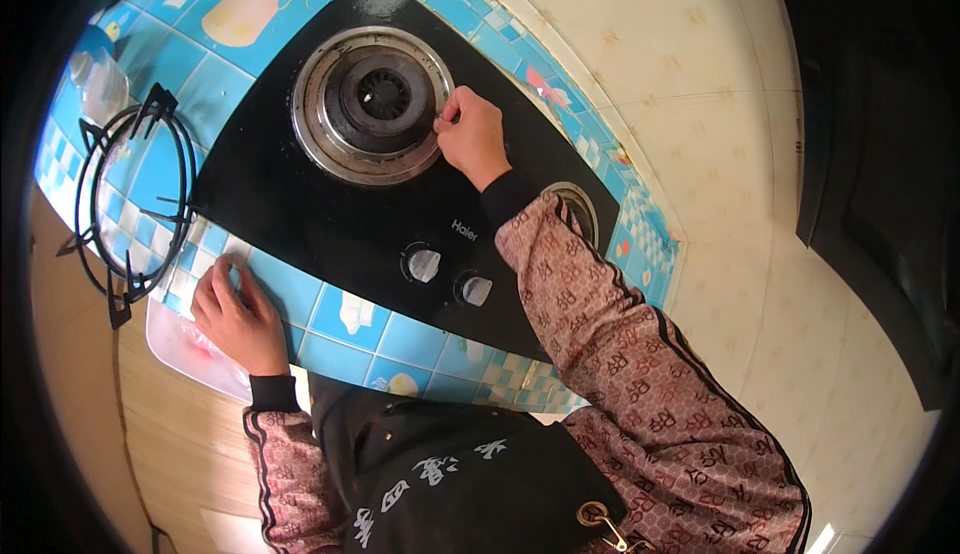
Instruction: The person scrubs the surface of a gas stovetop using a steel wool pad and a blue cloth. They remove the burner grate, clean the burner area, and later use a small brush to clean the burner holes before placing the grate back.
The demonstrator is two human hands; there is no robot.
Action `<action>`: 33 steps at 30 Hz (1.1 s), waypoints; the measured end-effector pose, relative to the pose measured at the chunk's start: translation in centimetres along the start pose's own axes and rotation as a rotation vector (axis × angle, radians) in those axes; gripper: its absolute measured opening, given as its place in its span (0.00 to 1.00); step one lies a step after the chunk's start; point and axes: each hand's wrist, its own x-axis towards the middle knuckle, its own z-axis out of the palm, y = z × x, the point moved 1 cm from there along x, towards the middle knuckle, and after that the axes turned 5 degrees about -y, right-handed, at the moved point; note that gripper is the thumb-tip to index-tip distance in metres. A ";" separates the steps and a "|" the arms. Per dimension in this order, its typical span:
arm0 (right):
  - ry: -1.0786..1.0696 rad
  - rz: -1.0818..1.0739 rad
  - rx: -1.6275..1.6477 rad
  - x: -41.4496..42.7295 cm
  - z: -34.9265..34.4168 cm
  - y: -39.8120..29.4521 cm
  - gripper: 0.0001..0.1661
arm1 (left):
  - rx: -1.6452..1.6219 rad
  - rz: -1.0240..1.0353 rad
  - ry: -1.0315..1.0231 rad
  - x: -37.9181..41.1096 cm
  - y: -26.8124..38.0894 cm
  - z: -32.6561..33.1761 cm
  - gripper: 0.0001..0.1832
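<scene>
My right hand (472,133) pinches the right rim of a steel drip ring (311,130) on a black glass gas cooktop (262,171). A small dark edge shows between its thumb and fingers. Inside the ring sits the round burner head (386,96), stained and without a grate above it. My left hand (244,317) rests at the counter's front edge, fingers apart on the blue tiles (289,284), with nothing in it. Just beyond that hand, a black pan support (187,186) lies on the tiles left of the cooktop, partly overhanging the counter edge.
Two control knobs (424,265) (477,291) stand at the cooktop's front. A second burner (581,209) is partly hidden by my right sleeve. A clear bottle (101,81) stands at the far left. Below the counter edge is a pale plastic basin (176,340). Tiled wall (675,103) rises behind.
</scene>
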 end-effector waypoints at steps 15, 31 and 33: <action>0.069 -0.274 -0.073 -3.8 -0.6 -0.8 0.10 | -0.012 0.006 0.011 0.2 -0.1 0.0 0.16; -0.115 -0.431 0.039 1.9 -1.4 0.9 0.07 | 0.060 0.011 0.022 0.0 -0.5 0.3 0.15; -0.175 -0.470 0.049 -1.0 -1.3 -0.3 0.07 | 0.063 0.005 0.010 -0.1 -0.5 0.2 0.15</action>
